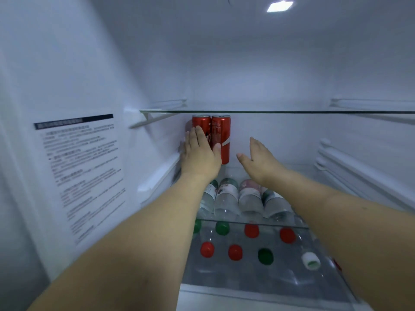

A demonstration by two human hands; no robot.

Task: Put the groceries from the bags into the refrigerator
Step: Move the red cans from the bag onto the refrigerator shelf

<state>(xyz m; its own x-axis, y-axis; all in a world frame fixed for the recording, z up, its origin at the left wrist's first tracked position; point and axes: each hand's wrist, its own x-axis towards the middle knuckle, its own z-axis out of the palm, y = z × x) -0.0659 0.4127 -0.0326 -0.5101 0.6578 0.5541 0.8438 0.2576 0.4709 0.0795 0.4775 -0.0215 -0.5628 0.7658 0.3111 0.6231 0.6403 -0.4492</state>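
Two red soda cans stand upright side by side at the back left of a glass fridge shelf (292, 169): the left can (202, 124) and the right can (222, 133). My left hand (199, 153) lies against the front of the left can with straight fingers, its thumb touching the right can. My right hand (258, 160) hovers open to the right of the cans, palm facing left, apart from them. Both arms reach into the refrigerator.
Below, several clear plastic bottles (226, 196) lie in rows on lower glass shelves, red and green caps (234, 252) facing me. An upper glass shelf (292, 112) runs just above the cans. A printed label (80, 173) covers the left wall. Shelf rails (350, 162) line the right wall.
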